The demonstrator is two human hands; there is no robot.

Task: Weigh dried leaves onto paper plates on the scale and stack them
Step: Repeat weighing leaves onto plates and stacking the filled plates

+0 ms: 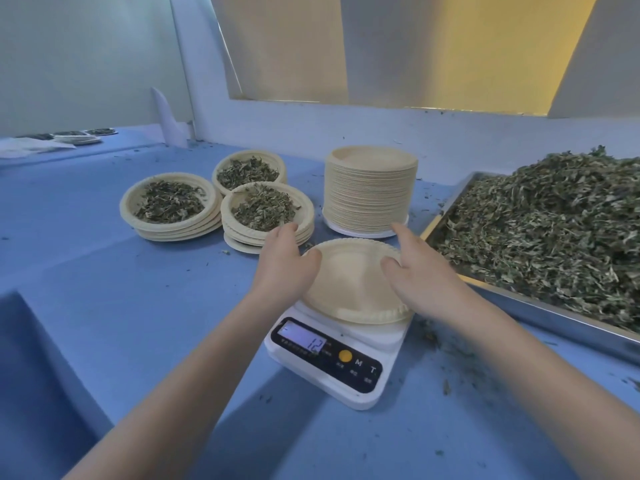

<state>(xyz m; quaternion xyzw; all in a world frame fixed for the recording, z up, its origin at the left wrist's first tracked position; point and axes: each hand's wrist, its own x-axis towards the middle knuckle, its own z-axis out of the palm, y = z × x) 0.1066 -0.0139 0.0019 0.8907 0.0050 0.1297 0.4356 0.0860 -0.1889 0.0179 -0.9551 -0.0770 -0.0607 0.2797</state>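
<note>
An empty beige paper plate (349, 275) lies on the white digital scale (332, 362), whose display shows 12. My left hand (285, 261) rests against the plate's left rim with relaxed fingers. My right hand (414, 268) lies on the plate's right rim, thumb on the plate's inside. A metal tray (540, 303) heaped with dried green leaves (554, 230) stands at the right. Three stacks of leaf-filled plates sit behind the scale: the left stack (169, 206), the back stack (249, 169) and the near stack (266, 211).
A tall stack of empty plates (370, 188) stands behind the scale, beside the tray. Leaf crumbs litter the blue table (104, 289) around the scale's right side. A recessed area drops at the lower left. More small dishes sit far back left.
</note>
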